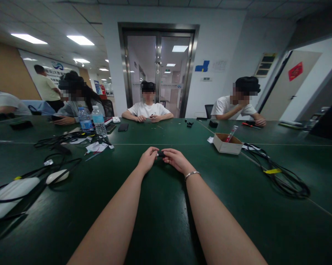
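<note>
The small piece (pixel 160 154) between your fingers (pixel 170 151) is black with a silvery end; your bracelet (pixel 192 173) is silver. Your tabletop (pixel 160 209) is dark green with pale lines, the coiled cable (pixel 295 192) black with a yellow tag (pixel 272 171), the carton (pixel 227 148) whitish outside, brown inside.

A narrow, shiny, silver-coloured bangle (pixel 192 175) circles the right wrist (pixel 189 169), just behind the bare right grip (pixel 177 160). The right forearm (pixel 214 211) and left forearm (pixel 117 208) are uncovered, and the left wrist (pixel 139 172) and left grip (pixel 147 161) are equally bare.
</note>
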The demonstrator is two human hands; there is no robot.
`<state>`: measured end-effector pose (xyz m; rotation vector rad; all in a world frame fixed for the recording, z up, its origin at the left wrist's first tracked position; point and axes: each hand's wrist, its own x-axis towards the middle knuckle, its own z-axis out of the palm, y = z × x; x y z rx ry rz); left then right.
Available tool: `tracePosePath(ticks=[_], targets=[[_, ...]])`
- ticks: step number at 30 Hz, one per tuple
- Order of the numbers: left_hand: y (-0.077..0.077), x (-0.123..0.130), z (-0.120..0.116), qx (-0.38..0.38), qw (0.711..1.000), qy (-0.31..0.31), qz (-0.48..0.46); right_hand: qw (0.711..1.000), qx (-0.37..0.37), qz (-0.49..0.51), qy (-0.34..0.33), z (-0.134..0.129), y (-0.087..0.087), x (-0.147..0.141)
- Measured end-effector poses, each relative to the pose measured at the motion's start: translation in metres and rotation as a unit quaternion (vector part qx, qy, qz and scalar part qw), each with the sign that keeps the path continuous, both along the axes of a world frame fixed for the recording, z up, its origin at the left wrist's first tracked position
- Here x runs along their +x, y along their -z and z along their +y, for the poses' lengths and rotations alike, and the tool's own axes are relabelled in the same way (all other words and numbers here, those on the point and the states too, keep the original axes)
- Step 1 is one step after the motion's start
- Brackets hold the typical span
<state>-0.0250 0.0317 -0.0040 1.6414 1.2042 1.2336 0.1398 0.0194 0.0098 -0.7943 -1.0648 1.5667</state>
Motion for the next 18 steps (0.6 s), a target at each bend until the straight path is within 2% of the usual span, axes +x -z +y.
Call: tracePosePath(ticks=[6,11,18], targets=[[-0.0051,-0.0011,-0.0068,0.011,0.999,-0.010,0.044,1.000,-0.003,-0.002,-0.001,-0.0004,-0.0010,-0.0003],[-0.0029,-0.0007,-0.0025,-0.008,1.000,0.008,-0.003,1.000,-0.006,-0.001,0.005,-0.0026,-0.0037,-0.0001],[0.0024,-0.0014,0.0008,0.005,1.000,0.019,-0.014,1.000,-0.007,-0.005,0.009,-0.0027,-0.0040,0.0003]])
